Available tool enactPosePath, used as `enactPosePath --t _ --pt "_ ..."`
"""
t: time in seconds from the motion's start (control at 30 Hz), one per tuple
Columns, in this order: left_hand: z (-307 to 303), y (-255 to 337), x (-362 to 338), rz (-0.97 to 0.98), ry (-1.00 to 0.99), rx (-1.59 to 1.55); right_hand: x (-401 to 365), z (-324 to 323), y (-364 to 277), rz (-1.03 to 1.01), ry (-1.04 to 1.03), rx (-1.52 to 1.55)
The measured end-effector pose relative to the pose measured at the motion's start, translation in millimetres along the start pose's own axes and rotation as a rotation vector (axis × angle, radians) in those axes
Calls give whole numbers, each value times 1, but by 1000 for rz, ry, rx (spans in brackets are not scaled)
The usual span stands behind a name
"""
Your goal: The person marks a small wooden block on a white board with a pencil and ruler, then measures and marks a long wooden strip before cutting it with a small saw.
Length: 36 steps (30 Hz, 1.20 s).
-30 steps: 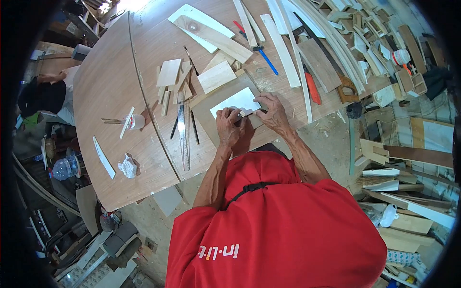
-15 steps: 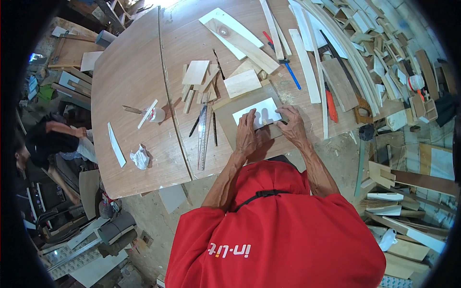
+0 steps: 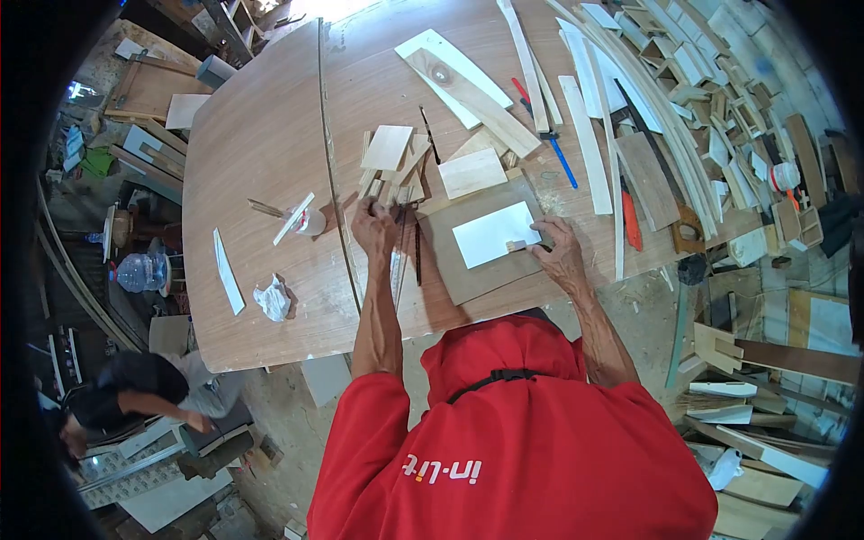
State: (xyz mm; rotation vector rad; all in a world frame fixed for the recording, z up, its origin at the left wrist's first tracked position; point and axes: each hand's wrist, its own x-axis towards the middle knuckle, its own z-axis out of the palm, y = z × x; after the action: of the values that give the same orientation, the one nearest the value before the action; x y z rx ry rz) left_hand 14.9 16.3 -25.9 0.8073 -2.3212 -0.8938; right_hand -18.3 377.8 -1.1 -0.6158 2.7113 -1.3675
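My left hand (image 3: 374, 229) is at the upper end of the metal ruler (image 3: 397, 277), beside short wood strips, its fingers bent together; what they pinch is hidden. On the brown board (image 3: 463, 283) lies a white rectangular panel (image 3: 486, 230). My right hand (image 3: 560, 252) grips the panel's right edge between thumb and fingers. A small wooden block (image 3: 516, 246) rests on the panel near my right thumb. Just right of my left hand lies a dark thin stick (image 3: 418, 255).
A plastic cup (image 3: 311, 221), crumpled paper (image 3: 273, 298) and a white strip (image 3: 228, 272) are at left. Stacked wood pieces (image 3: 388, 148), a blue-handled tool (image 3: 564, 163), long strips and a handsaw (image 3: 689, 230) lie beyond and right. Another person (image 3: 135, 387) is at lower left.
My left hand has left the white panel and moved left to the ruler and strips. My right hand stays at the panel, which is now more exposed. The other person has moved lower in view.
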Motion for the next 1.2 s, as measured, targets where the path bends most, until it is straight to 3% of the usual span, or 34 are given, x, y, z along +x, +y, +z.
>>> enactPosePath --t 0.07,0.13,0.17,0.2,0.27,0.3,0.37,0.47,0.6,0.67,0.73,0.8,0.83,0.87,0.93,0.97,1.0,1.07,1.2 --pt "-3 -7 9 75 81 51 1 0 -1 -7 -1 -11" --pt "-10 -5 14 -22 44 318 0 1 0 -1 3 -14" --pt "-14 -10 19 96 -102 477 0 2 1 6 7 -16" --pt "-11 -16 19 96 -102 478 0 2 1 6 8 -16" --pt "-4 -27 20 317 -46 408 -1 3 1 8 11 -13" --pt "-4 -22 23 318 -48 406 0 3 2 10 12 -14" --pt "-7 -5 27 301 -356 413 -1 3 3 3 8 -11" --pt "-8 3 36 219 -475 227 0 1 -3 15 11 -21" --pt "-12 22 33 289 -424 252 -1 0 -4 38 10 -21" --pt "-15 32 34 174 -446 338 0 1 -4 -1 29 -12" --pt "-9 23 38 203 -394 339 0 0 -5 12 17 -7" --pt "-9 19 40 37 -412 407 0 0 -6 26 5 1" --pt "-12 7 38 157 -327 472 0 -1 -6 30 6 -2" --pt "-18 -5 37 161 -334 471 0 -1 -7 33 7 -3" --pt "-34 -11 33 538 -137 392 0 1 -6 39 9 4" --pt "-39 -3 28 -21 -370 19 -1 0 -5 38 8 10" --pt "-40 4 18 -21 -377 18 -1 -1 -5 44 9 8" --pt "-41 16 1 -450 -638 -789 0 -2 -5 51 -27 -18" --pt "-5 46 -33 -416 -754 -929 0 -1 -5 87 -35 3"
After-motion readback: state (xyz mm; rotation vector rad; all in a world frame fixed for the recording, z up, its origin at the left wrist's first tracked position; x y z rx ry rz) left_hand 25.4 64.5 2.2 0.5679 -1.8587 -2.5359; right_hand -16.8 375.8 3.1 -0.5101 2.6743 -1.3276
